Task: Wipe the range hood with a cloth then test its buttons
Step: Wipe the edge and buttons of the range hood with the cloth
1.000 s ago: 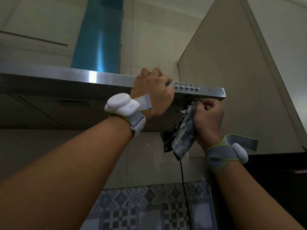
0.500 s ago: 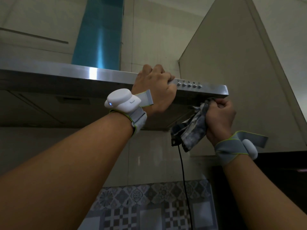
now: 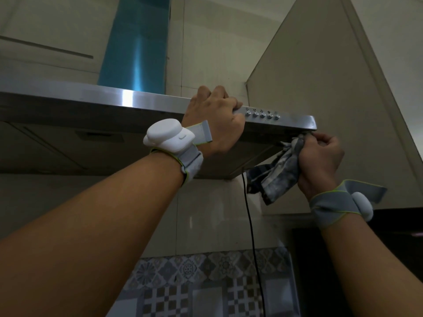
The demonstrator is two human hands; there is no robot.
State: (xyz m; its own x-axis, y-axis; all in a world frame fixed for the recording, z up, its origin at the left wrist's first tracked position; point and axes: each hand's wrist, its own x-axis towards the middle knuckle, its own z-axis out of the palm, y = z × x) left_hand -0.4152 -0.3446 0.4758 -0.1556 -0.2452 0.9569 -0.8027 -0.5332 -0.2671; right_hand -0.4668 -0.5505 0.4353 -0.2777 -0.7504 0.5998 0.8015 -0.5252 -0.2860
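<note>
Your left grip [image 3: 215, 117] is curled over the top edge of the long stainless steel range hood [image 3: 91, 97] and holds the hood itself. It sits just beside the row of five small round silver buttons [image 3: 262, 115]. Your right grip [image 3: 320, 159] is closed around the crumpled grey and white cloth [image 3: 279, 172]. It pushes the upper end of the cloth against the underside of the hood at the right front corner, and the rest of the cloth hangs down loose.

I think the first danger is at the buttons. The left grip almost touches the nearest one, so a small slide to the right could press it before you mean to test it. The fan or the lamp would then start while the cloth is under the hood.

The second danger is the loose tail of the cloth. It hangs near the thin black cable [image 3: 251, 225] that comes down from under the hood. A wide stroke could catch this cable and pull on it.

The steel corner may also be sharp, so it could snag the cloth or scratch your knuckles. The cloth looks stained too, and I think it may smear the metal instead of cleaning it. Do not put your weight on the left grip, because the hood mounting could suffer.
</note>
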